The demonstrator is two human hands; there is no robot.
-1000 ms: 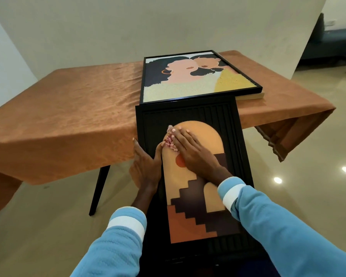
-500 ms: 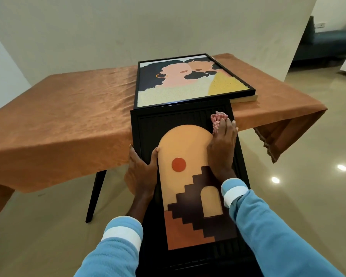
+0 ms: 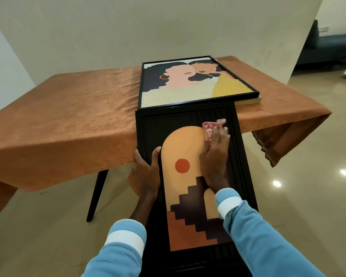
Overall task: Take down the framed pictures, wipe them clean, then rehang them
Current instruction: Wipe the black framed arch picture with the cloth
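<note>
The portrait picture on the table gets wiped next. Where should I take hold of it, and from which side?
Take its side rails, one hand from each side. The portrait picture lies flat on the table, and the top of the arch picture blocks its near rail. A pale slab under its near right corner seems to raise it, likely leaving finger room there.

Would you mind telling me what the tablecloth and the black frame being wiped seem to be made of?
The tablecloth looks like soft rust-orange fabric, faintly shiny: it wrinkles and drapes over the edge. The black frame looks matte and rigid, with moulded ribs; wood or plastic, I cannot tell.
</note>
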